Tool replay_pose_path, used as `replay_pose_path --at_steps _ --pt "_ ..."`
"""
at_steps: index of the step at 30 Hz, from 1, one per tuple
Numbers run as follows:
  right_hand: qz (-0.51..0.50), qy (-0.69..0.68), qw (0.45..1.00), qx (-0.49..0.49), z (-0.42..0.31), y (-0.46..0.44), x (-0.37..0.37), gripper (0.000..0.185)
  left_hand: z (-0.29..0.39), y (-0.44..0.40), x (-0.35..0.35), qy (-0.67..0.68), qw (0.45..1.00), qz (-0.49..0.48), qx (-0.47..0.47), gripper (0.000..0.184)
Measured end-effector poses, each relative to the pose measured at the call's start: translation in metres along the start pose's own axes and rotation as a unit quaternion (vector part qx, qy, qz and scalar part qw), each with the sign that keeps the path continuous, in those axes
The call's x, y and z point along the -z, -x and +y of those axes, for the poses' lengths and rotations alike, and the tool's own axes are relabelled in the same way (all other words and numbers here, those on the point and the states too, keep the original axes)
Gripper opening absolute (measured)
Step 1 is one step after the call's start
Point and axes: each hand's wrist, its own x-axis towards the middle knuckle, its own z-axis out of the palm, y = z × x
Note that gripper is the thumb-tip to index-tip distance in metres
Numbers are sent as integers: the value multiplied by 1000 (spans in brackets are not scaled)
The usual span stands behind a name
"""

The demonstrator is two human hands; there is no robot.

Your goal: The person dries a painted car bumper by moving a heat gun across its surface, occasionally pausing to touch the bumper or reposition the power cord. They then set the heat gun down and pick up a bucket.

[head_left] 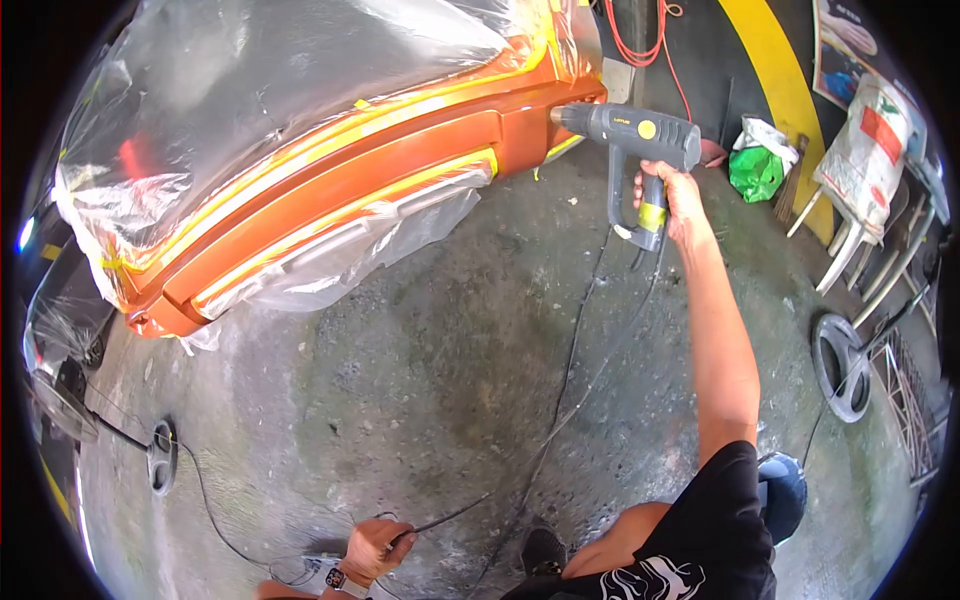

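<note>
My right hand [676, 198] is wrapped round the handle of a grey and black heat gun [640, 128] with yellow-green marks. The gun's nozzle faces left, at the right end of an orange bumper [350, 190]. Yellow tape and clear plastic sheeting [250, 80] edge the bumper above and below. Low in the view, my left hand [378, 546] is closed on a black cable [455, 512], with a watch on the wrist. The cable runs up across the floor toward the gun.
Black cables cross the grey concrete floor [430, 360]. Round stand bases are at the left [162, 458] and right [842, 368]. A green and white bag [758, 170], a broom and a chair with a sack [868, 150] are at the upper right. A red hose hangs at the top.
</note>
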Motion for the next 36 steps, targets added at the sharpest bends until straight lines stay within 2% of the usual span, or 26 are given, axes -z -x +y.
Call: replay_pose_path --at_steps 4,6,8,12,20,22,25,28,32,36 --pt "43 97 993 48 -40 -33 -31 19 3 -1 4 13 1000 10 -17 9" --pt "56 112 990 58 -59 -49 -44 27 8 -4 8 17 999 27 -23 10" --pt "61 135 985 90 -72 -64 -53 20 12 -5 13 21 998 43 -28 11" --pt "60 173 979 89 -97 -73 -75 29 18 -3 25 9 998 56 -29 13" --pt "4 281 959 31 -121 -53 -140 30 26 6 46 9 998 48 -25 13" --pt "-19 292 956 26 -121 -47 -161 28 27 10 52 3 996 67 -54 15" --pt "-98 300 947 -51 -122 -35 -199 27 30 17 66 -14 995 79 -66 16" --pt "-97 327 940 -14 -116 -6 -251 29 32 25 80 -24 991 105 -78 17" --pt "-144 367 919 3 -111 22 -323 28 28 39 96 -28 988 133 -78 17" --pt "-204 346 916 -15 -101 43 -394 25 12 61 107 -41 981 169 -88 16"
